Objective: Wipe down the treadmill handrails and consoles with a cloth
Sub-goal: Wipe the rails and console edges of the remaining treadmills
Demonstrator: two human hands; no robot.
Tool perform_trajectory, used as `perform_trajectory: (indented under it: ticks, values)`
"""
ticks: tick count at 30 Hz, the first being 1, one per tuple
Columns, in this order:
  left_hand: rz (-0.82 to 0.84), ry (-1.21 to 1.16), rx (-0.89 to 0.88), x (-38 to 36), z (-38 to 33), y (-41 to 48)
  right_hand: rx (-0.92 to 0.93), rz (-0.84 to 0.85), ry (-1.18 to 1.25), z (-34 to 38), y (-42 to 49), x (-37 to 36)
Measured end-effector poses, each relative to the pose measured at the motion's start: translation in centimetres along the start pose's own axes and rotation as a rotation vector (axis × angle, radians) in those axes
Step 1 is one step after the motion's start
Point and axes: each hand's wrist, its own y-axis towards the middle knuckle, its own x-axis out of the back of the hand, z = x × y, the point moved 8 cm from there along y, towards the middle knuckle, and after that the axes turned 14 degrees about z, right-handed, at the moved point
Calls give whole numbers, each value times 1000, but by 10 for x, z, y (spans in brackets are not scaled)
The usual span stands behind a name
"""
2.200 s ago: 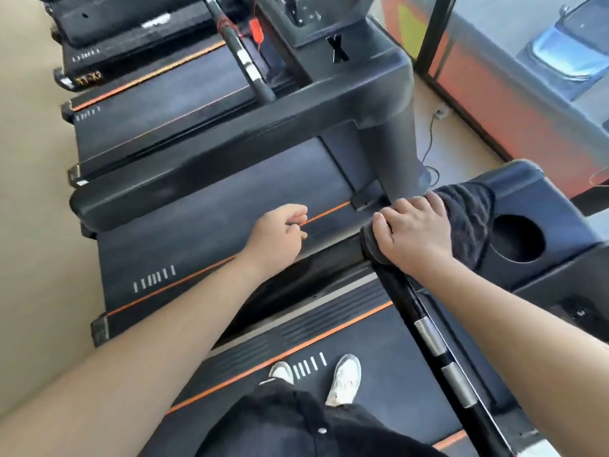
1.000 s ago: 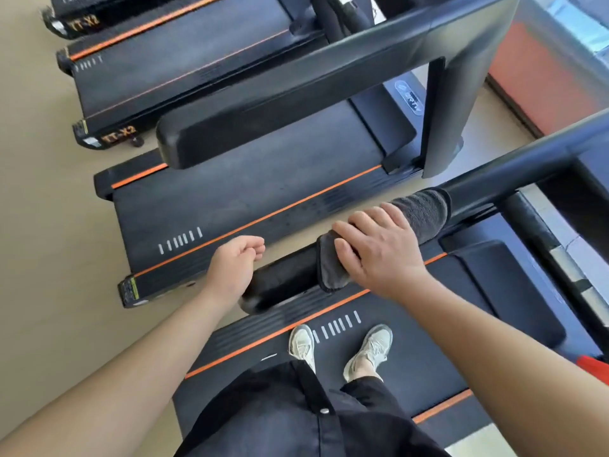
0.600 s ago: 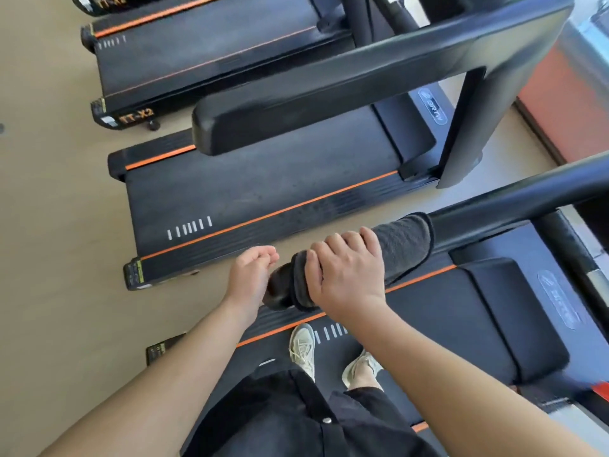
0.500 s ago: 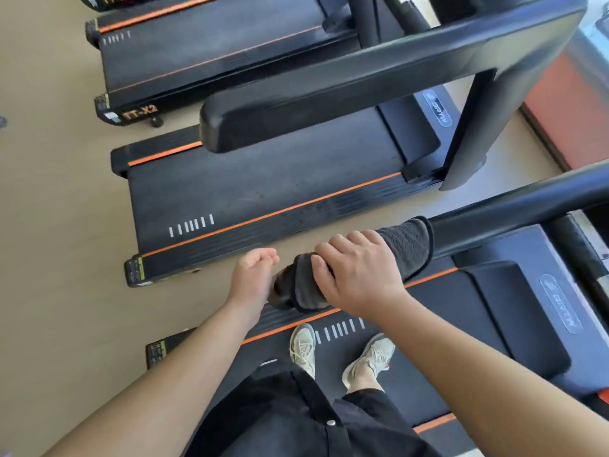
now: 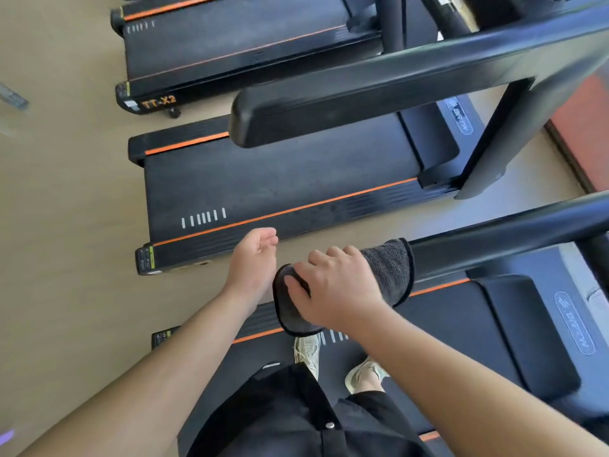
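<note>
My right grip (image 5: 336, 288) is curled over the dark cloth (image 5: 390, 268), which wraps the near end of the handrail (image 5: 510, 237), while my left grip (image 5: 253, 262) hangs loose and empty just beside it. I judge this rail wiped nearly to its tip, with the consoles, out of view here, and the neighbouring treadmill (image 5: 280, 179) probably left to do. The machines stand in a row on a pale floor (image 5: 66, 192).

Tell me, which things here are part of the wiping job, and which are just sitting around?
Part of the job:
- grey cloth
- right hand, gripping the cloth
- near handrail, its end wrapped by the cloth

Just around for now:
- left hand, holding nothing
- neighbouring treadmill
- TT-X2 treadmill
- pale shoes
</note>
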Motion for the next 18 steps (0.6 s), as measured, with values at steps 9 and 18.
perform_trajectory:
  ticks: [9,18]
  values:
    - [134,59,-68,-34,-10,4,-445,-141,0,-197,-50,35]
    - [91,142,-94,-18,-29,7,-166,-214,92,-23,-17,17]
